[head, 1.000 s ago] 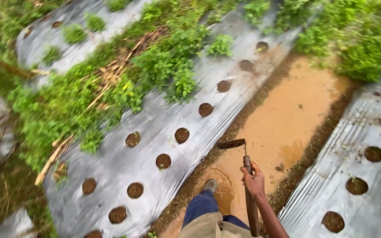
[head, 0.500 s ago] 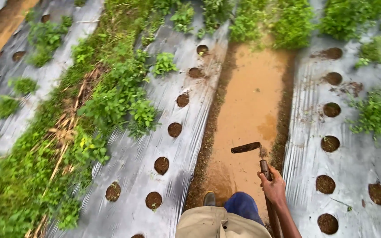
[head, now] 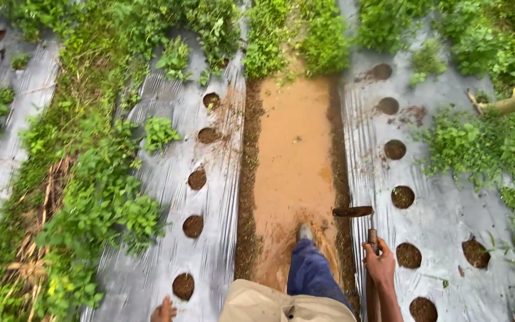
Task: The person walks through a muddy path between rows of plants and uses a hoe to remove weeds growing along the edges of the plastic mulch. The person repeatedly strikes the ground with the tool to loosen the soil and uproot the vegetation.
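Hoe [head: 354, 211] hangs at 5 o'clock over the muddy furrow [head: 293, 161], blade forward, carried low for walking. Right hand [head: 379, 264] grips its handle; left hand [head: 163, 311] swings free, grip unclear.

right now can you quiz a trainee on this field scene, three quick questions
1. True or false: the right hand grips the hoe by its handle.
2. Where does the hoe blade sit? A) over the left sheet B) at the right edge of the muddy path C) in the weeds
3. What fills the round holes in the plastic sheet?

Key:
1. True
2. B
3. Bare soil, mostly; a few show small sprouts. The left hand shows only at the bottom edge, and its grip cannot be told.
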